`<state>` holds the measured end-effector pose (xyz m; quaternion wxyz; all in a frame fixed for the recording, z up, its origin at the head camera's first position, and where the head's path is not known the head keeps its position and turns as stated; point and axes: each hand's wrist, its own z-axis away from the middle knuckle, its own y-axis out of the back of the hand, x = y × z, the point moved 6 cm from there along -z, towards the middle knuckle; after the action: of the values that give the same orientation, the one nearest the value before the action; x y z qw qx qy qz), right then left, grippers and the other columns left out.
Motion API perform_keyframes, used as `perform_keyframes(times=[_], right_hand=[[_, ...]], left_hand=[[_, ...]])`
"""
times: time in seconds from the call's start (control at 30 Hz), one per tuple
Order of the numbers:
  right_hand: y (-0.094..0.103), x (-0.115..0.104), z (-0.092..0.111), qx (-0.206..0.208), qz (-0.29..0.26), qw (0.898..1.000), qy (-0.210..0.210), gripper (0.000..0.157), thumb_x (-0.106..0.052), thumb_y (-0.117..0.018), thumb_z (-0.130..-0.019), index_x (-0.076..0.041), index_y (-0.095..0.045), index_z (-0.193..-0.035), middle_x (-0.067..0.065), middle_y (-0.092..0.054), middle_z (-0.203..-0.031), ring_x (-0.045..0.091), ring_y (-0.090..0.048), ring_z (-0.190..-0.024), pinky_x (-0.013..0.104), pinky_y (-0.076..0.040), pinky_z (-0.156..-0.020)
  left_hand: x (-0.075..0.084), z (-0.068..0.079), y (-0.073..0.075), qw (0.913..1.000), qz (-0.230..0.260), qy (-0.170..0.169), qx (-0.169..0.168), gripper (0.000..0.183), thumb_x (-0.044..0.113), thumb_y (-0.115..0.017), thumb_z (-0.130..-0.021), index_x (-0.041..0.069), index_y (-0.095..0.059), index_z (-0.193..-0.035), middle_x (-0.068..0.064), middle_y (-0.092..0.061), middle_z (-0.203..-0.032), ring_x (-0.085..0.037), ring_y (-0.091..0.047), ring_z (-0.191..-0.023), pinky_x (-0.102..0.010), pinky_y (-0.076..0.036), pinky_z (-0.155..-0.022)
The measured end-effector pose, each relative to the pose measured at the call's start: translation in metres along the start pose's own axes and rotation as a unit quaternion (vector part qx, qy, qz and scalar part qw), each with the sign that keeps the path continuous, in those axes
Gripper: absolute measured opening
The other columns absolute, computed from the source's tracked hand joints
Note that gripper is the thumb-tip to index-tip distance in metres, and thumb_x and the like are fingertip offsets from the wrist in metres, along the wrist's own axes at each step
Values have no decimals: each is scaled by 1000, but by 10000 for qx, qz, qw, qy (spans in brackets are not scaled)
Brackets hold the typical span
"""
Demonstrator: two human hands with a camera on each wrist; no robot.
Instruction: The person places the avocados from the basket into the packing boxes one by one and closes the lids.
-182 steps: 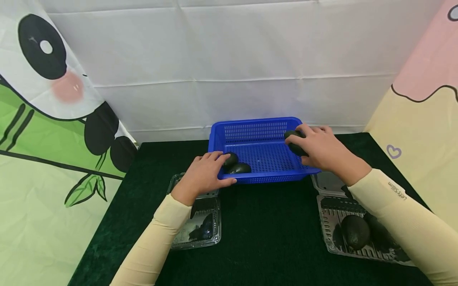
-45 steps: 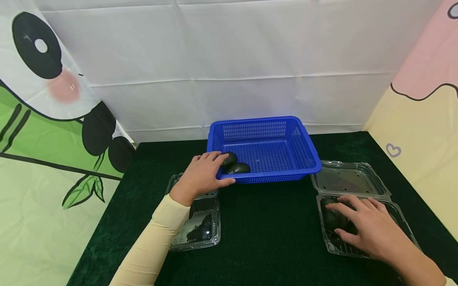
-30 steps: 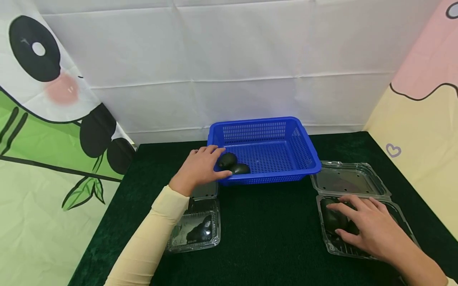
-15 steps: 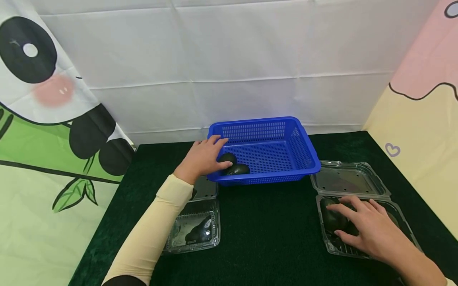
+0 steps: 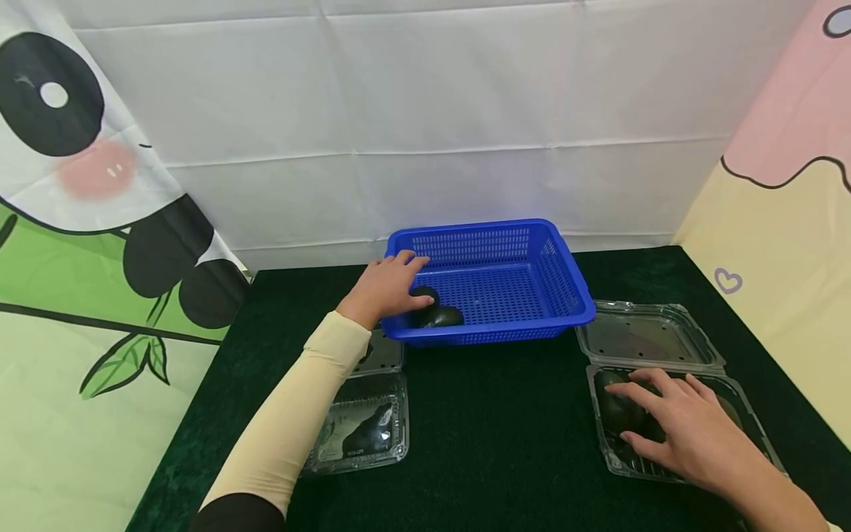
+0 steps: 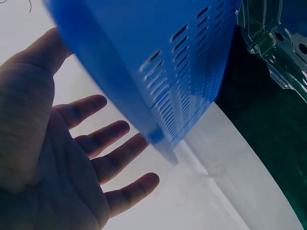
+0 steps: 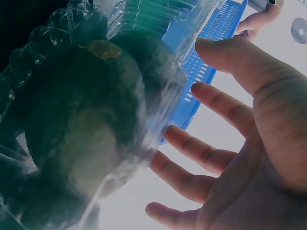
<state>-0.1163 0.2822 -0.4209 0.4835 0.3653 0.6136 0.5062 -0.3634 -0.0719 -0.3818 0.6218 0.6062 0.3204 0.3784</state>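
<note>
My left hand (image 5: pixel 388 287) is over the left rim of a blue plastic basket (image 5: pixel 495 336), thumb and fingers spread and nothing gripped. Two dark green avocados, one (image 5: pixel 425 295) partly behind the thumb and the other (image 5: pixel 444 317) in front, lie in that corner. The left wrist view shows the palm beside the basket's wall. At the right, my right hand (image 5: pixel 691 428) hovers with loosely bent, spread fingers over an open clear clamshell box (image 5: pixel 648 336). Inside it are several avocados (image 5: pixel 618 410), partly hidden by the hand; in the right wrist view its fingers hold nothing.
A second open clamshell box (image 5: pixel 399 451) stands front left, a dark shape in its tray and its lid partly behind the left forearm. Dark green cloth (image 5: pixel 492 443) covers the table. A white sheet (image 5: pixel 452 111) hangs close behind the basket.
Earlier, my right hand held an avocado over the basket's right end; now it is over the right box without one. My left hand has shifted slightly farther back along the basket's left rim.
</note>
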Motion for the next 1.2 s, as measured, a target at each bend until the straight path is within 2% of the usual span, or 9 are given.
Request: perform_keyframes(times=[0.23,0.57,0.97,1.2], right_hand=[[0,1,2,67,-27,10000,-40,62,-39,-89,-79,-29,-65,-135,17,-56,-135,46,-61,-115,81,-29,-97],[0,4,4,64,-75,9999,-73,62,-39,-90,-79,-28,-66,-135,16,-56,-134,45,-61,-114,81,-29,-97],[0,4,5,29,-55,9999,-114,61,-39,-89,-80,-28,-66,-135,18,-56,-135,47,-60,-115,81,-28,-98],[-1,4,5,-11,-17,9999,-154,60,-40,-89,-80,-28,-66,-134,19,-57,-135,47,-60,-116,81,-28,-98]], left_hand=[[3,-7,-10,9997,-147,-7,-219,82,56,-69,-95,17,-39,-161,-15,-38,-162,-40,-39,-145,-65,-27,-117],[2,-12,-23,9996,-163,-16,-210,77,53,-71,-94,20,-45,-157,-13,-43,-159,-39,-42,-143,-70,-16,-118],[3,-14,-29,9989,-346,-145,-286,61,44,-72,-95,18,-57,-148,-13,-52,-152,-38,-47,-141,-72,-9,-118],[3,-15,-32,9987,-346,-183,-322,58,38,-78,-92,20,-61,-144,-13,-56,-148,-37,-50,-138,-73,-5,-117]])
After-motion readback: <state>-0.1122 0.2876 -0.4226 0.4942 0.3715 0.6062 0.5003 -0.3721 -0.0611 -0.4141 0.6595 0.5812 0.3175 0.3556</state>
